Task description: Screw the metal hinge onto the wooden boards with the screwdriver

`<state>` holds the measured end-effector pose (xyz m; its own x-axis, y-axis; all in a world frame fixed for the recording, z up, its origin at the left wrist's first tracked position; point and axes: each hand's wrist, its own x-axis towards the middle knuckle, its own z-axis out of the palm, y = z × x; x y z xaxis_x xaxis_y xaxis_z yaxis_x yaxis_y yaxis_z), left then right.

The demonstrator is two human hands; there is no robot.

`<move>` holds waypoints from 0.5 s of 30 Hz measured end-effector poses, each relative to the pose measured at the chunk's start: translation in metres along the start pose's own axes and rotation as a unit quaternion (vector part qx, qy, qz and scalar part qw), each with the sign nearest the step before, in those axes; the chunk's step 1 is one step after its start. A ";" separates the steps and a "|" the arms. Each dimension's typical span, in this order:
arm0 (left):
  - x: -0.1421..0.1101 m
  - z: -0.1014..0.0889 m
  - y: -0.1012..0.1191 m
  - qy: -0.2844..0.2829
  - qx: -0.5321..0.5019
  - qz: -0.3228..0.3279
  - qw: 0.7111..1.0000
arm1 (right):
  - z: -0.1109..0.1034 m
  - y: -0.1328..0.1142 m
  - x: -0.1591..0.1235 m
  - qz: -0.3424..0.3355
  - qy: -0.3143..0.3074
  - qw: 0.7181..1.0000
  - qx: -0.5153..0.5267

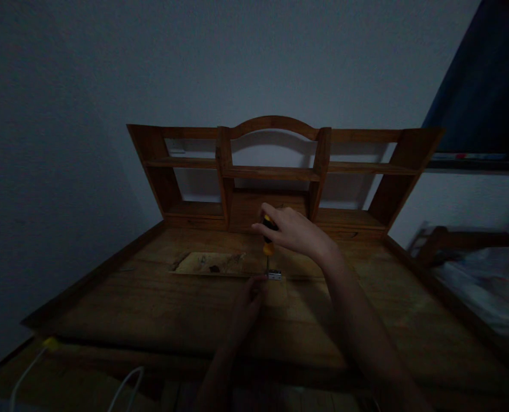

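A screwdriver [268, 248] with a yellow and black handle stands nearly upright, its shaft pointing down at a small metal hinge [275, 275]. My right hand [289, 230] is closed around the handle from above. Low beside the hinge's left end, my left hand [249, 302] has its thumb and forefinger curled together close to the screwdriver's tip. What those fingertips pinch, if anything, is too dark and small to tell. Under the hinge lies a pale wooden piece [280, 294] on the desk top.
A long wooden strip [224, 263] with a dark hole lies left of the hinge on the wooden desk [151, 309]. A wooden shelf unit [275, 171] rises along the back. White cables [128, 377] hang at the front left. The room is dim.
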<state>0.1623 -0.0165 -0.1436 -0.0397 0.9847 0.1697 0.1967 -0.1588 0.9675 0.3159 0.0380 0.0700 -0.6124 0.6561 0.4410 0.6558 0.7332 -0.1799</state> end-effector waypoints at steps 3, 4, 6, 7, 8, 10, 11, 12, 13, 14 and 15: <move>-0.001 0.000 0.003 -0.001 -0.004 -0.007 1.000 | -0.001 0.000 0.000 0.008 -0.006 1.000 0.008; -0.001 0.000 0.004 -0.001 -0.004 -0.008 1.000 | -0.002 0.001 0.000 0.001 -0.013 1.000 0.020; -0.001 0.000 0.006 -0.003 -0.003 -0.009 1.000 | -0.004 0.003 0.000 -0.016 -0.027 0.998 0.046; -0.002 0.001 0.007 -0.005 -0.003 -0.011 1.000 | -0.005 0.004 0.000 -0.020 -0.034 0.998 0.054; -0.002 0.001 0.008 -0.004 -0.002 -0.013 1.000 | -0.005 0.005 0.000 -0.021 -0.039 0.997 0.058; -0.002 0.001 0.008 -0.006 0.001 -0.017 1.000 | -0.005 0.006 0.000 -0.018 -0.045 0.997 0.065; -0.002 0.001 0.007 -0.005 0.000 -0.019 1.000 | -0.004 0.007 0.000 -0.016 -0.045 0.997 0.068; -0.002 0.001 0.007 -0.004 0.001 -0.019 1.000 | -0.004 0.008 -0.001 -0.016 -0.043 0.996 0.070; -0.002 0.001 0.006 -0.003 0.001 -0.017 1.000 | -0.003 0.008 -0.001 -0.017 -0.040 0.996 0.073; -0.001 0.001 0.006 -0.003 0.000 -0.014 1.000 | -0.003 0.008 -0.001 -0.019 -0.038 0.996 0.075; -0.001 0.001 0.005 -0.002 -0.001 -0.010 1.000 | -0.003 0.008 -0.001 -0.021 -0.037 0.996 0.077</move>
<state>0.1640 -0.0186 -0.1387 -0.0402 0.9878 0.1506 0.1940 -0.1402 0.9709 0.3236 0.0426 0.0709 -0.6725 0.6321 0.3850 0.5571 0.7748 -0.2990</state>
